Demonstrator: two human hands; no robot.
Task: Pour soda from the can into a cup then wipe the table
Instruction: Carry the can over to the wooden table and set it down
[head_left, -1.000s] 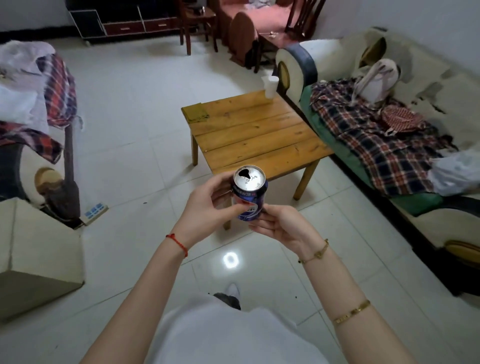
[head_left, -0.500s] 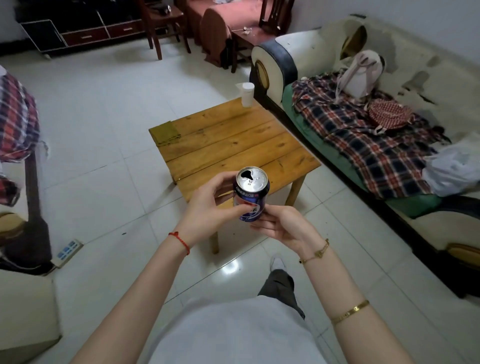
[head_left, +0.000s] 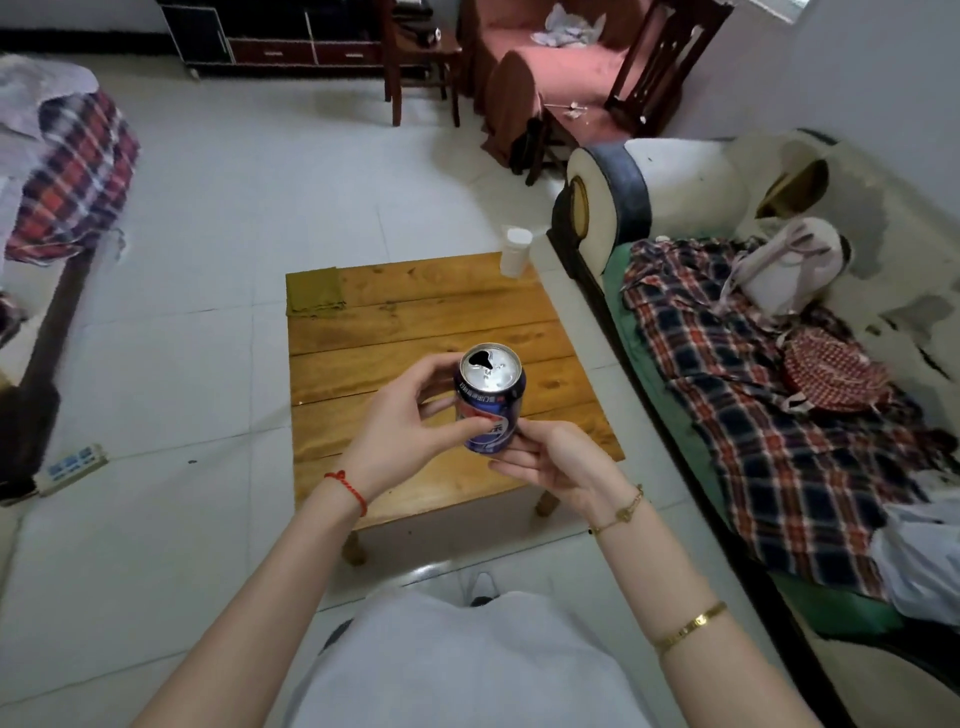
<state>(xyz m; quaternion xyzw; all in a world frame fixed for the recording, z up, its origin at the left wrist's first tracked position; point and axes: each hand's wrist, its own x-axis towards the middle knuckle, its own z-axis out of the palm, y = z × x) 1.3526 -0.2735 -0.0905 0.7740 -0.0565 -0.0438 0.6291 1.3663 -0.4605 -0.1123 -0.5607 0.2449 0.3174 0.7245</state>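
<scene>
I hold a blue soda can (head_left: 491, 400) upright above the near half of a low wooden table (head_left: 426, 312). Its silver top is opened, with a dark hole at the rim. My left hand (head_left: 405, 421) wraps the can's left side, thumb across the front. My right hand (head_left: 550, 457) supports it from below and to the right. A white paper cup (head_left: 516, 252) stands upright at the table's far right corner. A folded olive-yellow cloth (head_left: 314, 291) lies flat on the far left corner.
A sofa (head_left: 691, 187) with a plaid blanket (head_left: 769, 415), a pale bag and a red bag runs along the table's right side. A power strip (head_left: 72, 467) lies on the tiled floor at left. Chairs and a dark cabinet stand at the back.
I have stepped closer and turned, so the table now sits straight ahead below the can. Both hands keep the same hold on the can.
</scene>
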